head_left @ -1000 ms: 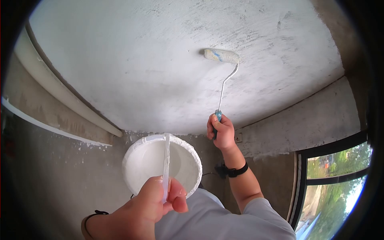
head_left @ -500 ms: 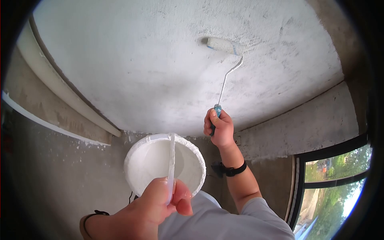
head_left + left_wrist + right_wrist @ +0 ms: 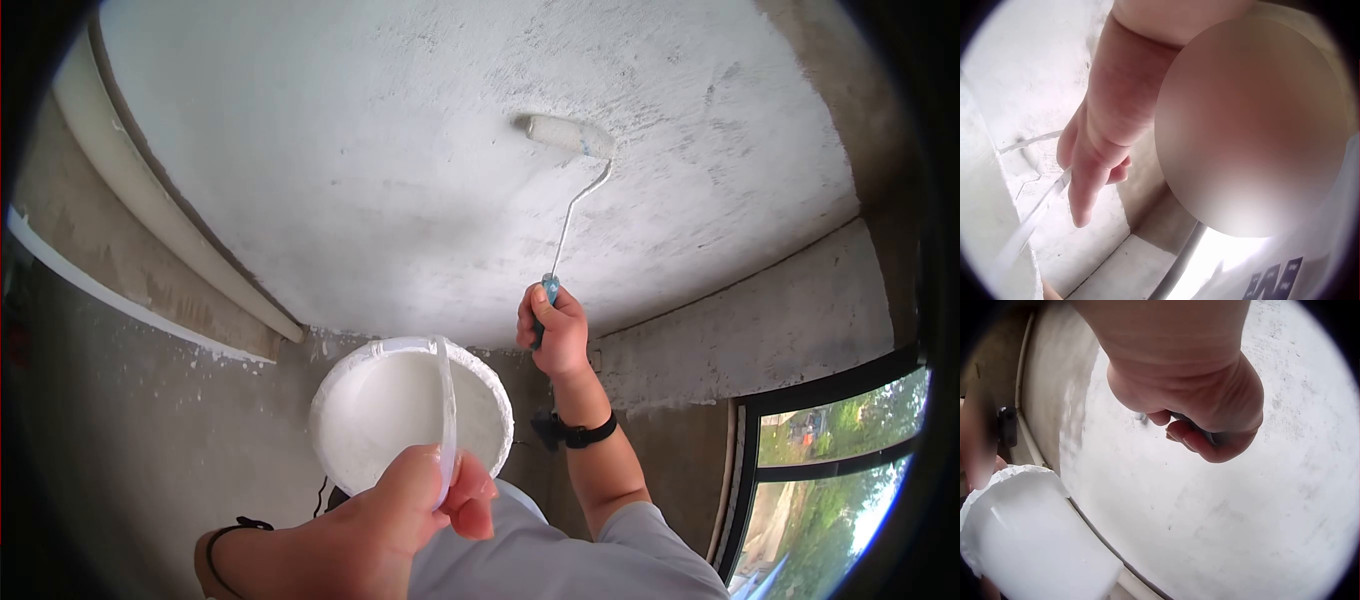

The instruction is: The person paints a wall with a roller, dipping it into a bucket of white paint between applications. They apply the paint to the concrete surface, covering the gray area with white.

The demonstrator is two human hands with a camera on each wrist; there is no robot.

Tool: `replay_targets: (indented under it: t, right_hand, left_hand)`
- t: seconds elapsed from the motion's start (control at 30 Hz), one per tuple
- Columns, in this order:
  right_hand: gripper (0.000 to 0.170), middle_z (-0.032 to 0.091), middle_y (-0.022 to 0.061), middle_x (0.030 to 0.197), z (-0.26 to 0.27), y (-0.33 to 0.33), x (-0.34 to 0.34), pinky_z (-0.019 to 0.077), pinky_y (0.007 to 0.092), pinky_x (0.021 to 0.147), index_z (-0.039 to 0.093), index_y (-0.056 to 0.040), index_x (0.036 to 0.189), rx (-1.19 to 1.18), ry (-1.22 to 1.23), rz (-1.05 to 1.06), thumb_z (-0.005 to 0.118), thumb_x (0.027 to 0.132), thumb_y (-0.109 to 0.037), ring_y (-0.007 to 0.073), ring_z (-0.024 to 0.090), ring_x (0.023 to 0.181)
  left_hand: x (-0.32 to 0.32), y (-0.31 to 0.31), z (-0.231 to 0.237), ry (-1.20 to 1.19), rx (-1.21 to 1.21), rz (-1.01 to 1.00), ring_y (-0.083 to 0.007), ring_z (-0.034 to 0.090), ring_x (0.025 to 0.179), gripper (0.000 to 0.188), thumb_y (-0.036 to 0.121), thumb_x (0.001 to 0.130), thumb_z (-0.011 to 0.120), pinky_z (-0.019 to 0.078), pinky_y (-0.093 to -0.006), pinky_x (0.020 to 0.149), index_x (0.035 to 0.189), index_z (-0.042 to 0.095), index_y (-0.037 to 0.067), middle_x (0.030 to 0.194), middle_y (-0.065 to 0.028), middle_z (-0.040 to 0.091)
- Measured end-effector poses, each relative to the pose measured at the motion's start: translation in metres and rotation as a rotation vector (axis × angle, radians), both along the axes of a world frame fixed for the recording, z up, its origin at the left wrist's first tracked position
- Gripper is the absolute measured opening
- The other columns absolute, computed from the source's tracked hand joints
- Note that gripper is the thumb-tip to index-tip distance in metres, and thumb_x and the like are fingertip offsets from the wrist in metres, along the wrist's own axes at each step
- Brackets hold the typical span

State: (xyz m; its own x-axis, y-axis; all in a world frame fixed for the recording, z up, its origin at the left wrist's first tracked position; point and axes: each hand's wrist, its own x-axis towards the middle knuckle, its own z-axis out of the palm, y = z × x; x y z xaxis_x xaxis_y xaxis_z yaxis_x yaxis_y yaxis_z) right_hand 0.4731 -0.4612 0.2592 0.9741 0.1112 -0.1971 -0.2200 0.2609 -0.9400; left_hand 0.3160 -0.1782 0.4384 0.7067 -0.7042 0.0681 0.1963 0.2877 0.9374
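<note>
My right hand [image 3: 556, 330] grips the blue-green handle of a paint roller [image 3: 568, 136], its white sleeve lying against a white-coated surface [image 3: 400, 170]. A bent, paint-smeared wire frame links sleeve and handle. With my left hand [image 3: 390, 525] I hold the pale plastic bail [image 3: 447, 400] of a white bucket [image 3: 503, 400], between thumb and curled fingers. White paint cakes the bucket's rim, and white liquid shows inside. In the right wrist view, the right hand's fingers [image 3: 1210, 447] curl round the roller handle, mostly hidden; the bucket [image 3: 1047, 544] appears lower left.
A thick pipe [image 3: 150, 180] runs along the left edge of the white surface. To the right is a black-framed window [image 3: 840, 462] with greenery outside. Bare grey wall [image 3: 200, 450] with white spatters lies behind the bucket. Faint dark streaks show through the coating.
The roller has gone a little up the surface, then back down, ending slightly farther right. The bucket and left hand have shifted slightly right in view. Both hands keep their hold.
</note>
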Motion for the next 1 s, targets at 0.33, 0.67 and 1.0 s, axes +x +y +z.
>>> replay_targets:
  t: [0.33, 0.67, 1.0]
  right_hand:
    - [0.029, 0.052, 0.0043, 0.070, 0.016, 0.010, -0.001, 0.0360, 0.0298, 0.049, 0.054, -0.0063, 0.090, 0.067, -0.070, 0.047, 0.054, 0.107, -0.030, 0.0129, 0.043, 0.053]
    - [0.028, 0.053, 0.0048, 0.068, -0.016, 0.004, -0.008, 0.0369, 0.0304, 0.049, 0.055, -0.0063, 0.085, 0.097, 0.061, 0.012, 0.060, 0.105, -0.026, 0.0145, 0.045, 0.053]
    - [0.026, 0.054, 0.0044, 0.068, -0.028, -0.007, -0.024, 0.0363, 0.0300, 0.046, 0.056, -0.0066, 0.087, 0.054, 0.149, -0.010, 0.062, 0.104, -0.027, 0.0140, 0.045, 0.051]
  left_hand:
    - [0.001, 0.005, 0.006, 0.015, 0.045, -0.040, -0.0169, 0.034, 0.116, 0.120, 0.033, 0.041, 0.107, 0.0269, -0.0326, 0.110, 0.129, 0.031, 0.004, 0.121, -0.0068, 0.034]
    - [-0.001, 0.005, -0.006, 0.015, 0.003, -0.002, -0.0168, 0.036, 0.114, 0.115, 0.032, 0.043, 0.106, 0.0306, -0.0337, 0.109, 0.129, 0.034, 0.003, 0.121, -0.0069, 0.035]
    - [0.029, 0.013, -0.060, 0.405, 0.018, 0.229, -0.0180, 0.046, 0.119, 0.120, 0.057, 0.048, 0.101, 0.0334, -0.0525, 0.118, 0.137, 0.040, 0.004, 0.120, -0.0058, 0.044]
